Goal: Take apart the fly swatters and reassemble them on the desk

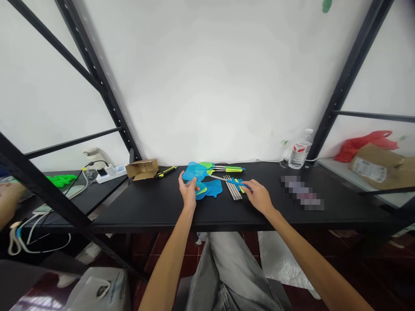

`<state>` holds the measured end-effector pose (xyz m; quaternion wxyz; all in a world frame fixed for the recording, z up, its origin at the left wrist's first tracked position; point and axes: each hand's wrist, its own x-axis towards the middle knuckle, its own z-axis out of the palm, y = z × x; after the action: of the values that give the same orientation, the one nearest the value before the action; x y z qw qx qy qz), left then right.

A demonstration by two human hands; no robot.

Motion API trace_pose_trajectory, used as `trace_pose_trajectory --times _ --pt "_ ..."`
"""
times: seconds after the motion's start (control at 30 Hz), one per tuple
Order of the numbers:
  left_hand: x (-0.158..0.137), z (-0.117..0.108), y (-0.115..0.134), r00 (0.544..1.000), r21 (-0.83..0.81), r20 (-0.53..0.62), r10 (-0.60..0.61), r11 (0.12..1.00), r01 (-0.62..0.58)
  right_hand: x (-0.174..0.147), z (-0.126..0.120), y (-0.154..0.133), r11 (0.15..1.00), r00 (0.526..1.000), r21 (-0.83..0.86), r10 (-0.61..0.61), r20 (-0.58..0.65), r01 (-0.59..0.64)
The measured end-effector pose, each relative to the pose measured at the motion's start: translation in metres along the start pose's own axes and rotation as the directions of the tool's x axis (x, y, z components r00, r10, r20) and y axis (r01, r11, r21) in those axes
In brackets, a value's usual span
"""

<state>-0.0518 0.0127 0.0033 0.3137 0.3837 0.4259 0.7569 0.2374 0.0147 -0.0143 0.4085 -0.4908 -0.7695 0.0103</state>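
A fly swatter with a blue mesh head point(194, 171), a thin metal rod and a blue handle point(239, 183) is held across my front. My left hand point(188, 192) is closed at its head, fingers behind and thumb in front. My right hand point(260, 197) grips the end of the handle. Beneath the held swatter, loose blue mesh heads point(214, 188) lie on the black table, a yellow-green one point(202, 189) among them. Several metal rods point(234, 191) lie side by side left of my right hand, near blue and yellow-green handles. Behind, assembled swatters with green handles point(228, 169) lie together.
An opened cardboard box point(142, 169) and a black-and-yellow cutter point(167, 172) lie at the back left. A water bottle point(300, 149) stands at the back right, near a blurred-out object point(302, 193). Black shelf posts point(346, 73) flank the table. At far left, another person's hand point(11, 198) shows.
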Motion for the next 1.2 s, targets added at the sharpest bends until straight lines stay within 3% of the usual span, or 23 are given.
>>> trace_pose_trajectory --times 0.4,0.6,0.8,1.0,1.2 --pt "-0.011 0.003 0.006 0.993 0.054 0.109 -0.035 0.998 0.029 0.015 -0.001 0.015 0.990 0.997 0.140 0.015 -0.071 -0.005" --pt "-0.015 0.007 0.009 0.989 0.085 0.140 -0.051 0.996 0.039 0.064 0.018 0.030 0.998 0.996 0.044 0.055 -0.075 -0.052" --pt "-0.013 0.006 0.005 0.980 0.165 0.190 -0.066 0.986 0.035 0.118 0.041 0.026 0.983 0.987 -0.080 0.162 -0.025 -0.163" --pt "-0.014 0.007 -0.002 0.942 0.396 0.328 -0.064 0.915 -0.075 0.122 0.058 0.044 0.967 0.978 -0.143 0.210 -0.020 -0.210" --pt "-0.019 0.008 -0.004 0.891 0.598 0.453 0.022 0.734 -0.322 0.106 0.070 0.059 0.981 0.985 -0.095 0.167 -0.035 -0.169"
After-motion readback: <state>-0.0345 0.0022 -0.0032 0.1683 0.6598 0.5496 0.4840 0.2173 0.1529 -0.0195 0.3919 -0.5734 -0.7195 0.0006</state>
